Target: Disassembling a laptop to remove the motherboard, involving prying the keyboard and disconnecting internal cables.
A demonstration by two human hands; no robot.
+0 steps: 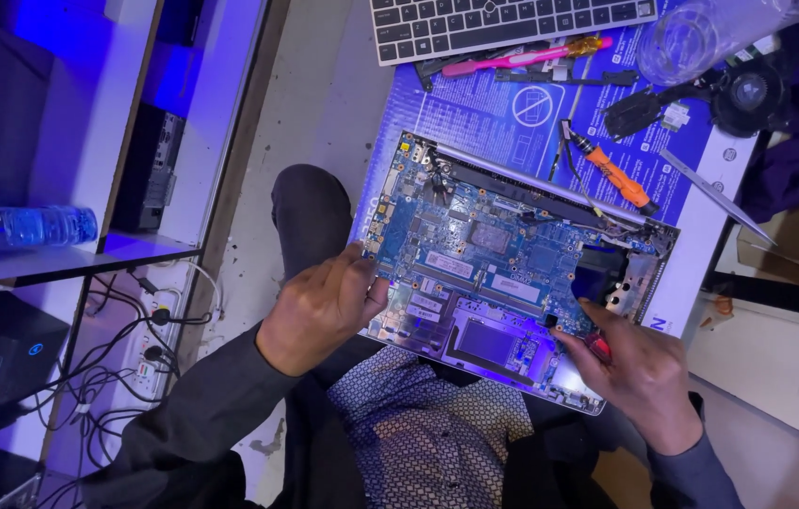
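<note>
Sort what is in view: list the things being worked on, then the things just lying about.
In hand:
opened laptop base, steadied by the left hand
red-handled tool in the right hand

Lying about:
orange screwdriver
pink tool
keyboard
water bottle
clear cup

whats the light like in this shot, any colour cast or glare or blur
Head view: strong blue-violet cast over the shelf at left and the opened laptop; the plastic bottle glows blue; both the left hand and right hand are dim and shadowed; the board stays fairly sharp, with the frame edges slightly soft and bent.
</note>
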